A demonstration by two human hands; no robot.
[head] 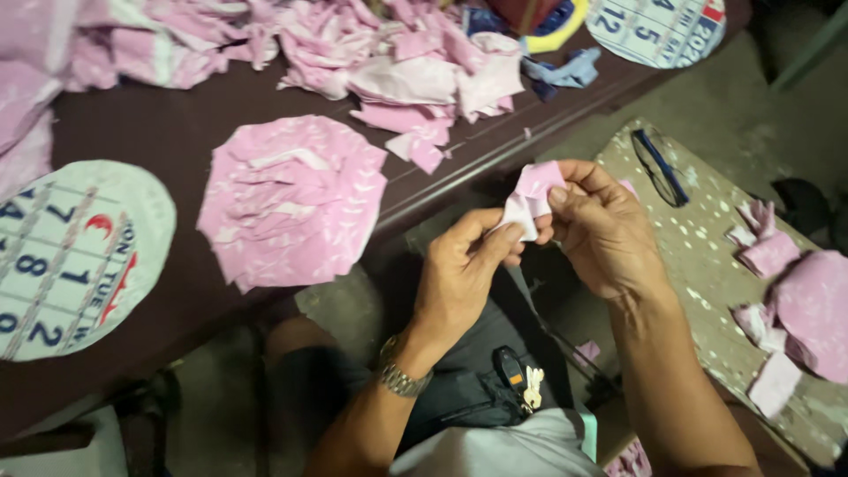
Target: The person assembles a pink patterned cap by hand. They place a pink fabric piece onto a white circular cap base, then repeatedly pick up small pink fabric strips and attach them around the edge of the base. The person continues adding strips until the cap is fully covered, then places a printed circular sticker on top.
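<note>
Across the top of the view, from nine o'clock to one o'clock, runs a long dark table (177,132). On it, along the far edge at twelve o'clock, lies a big messy heap of pink cloth scraps (406,62). Nearer, at about ten o'clock from the hands, sits a round stack of pink cloth circles (291,199), piled flat on the table. At nine o'clock lies a round card with printed numbers (75,256), and another one like it (658,26) peeks in at one o'clock.

At three o'clock stands a speckled board (707,256). A pair of glasses (658,168) rests near its top corner. A few folded pink pieces (795,300) lie on its right part, close together.

Down at six o'clock is the person's lap, with a bunch of keys (521,380) clipped at the belt.

Right in the middle, both hands are up in front of the person, just below the table's edge. The left hand (459,274) wears a metal watch (402,375) on the wrist. Its thumb and fingers pinch the lower end of a small pink cloth piece (530,199). The right hand (601,230) pinches the top end of the same piece, with fingers curled tight around it. The two hands touch each other at the fingertips. The small cloth is folded over and sticks up between them.
</note>
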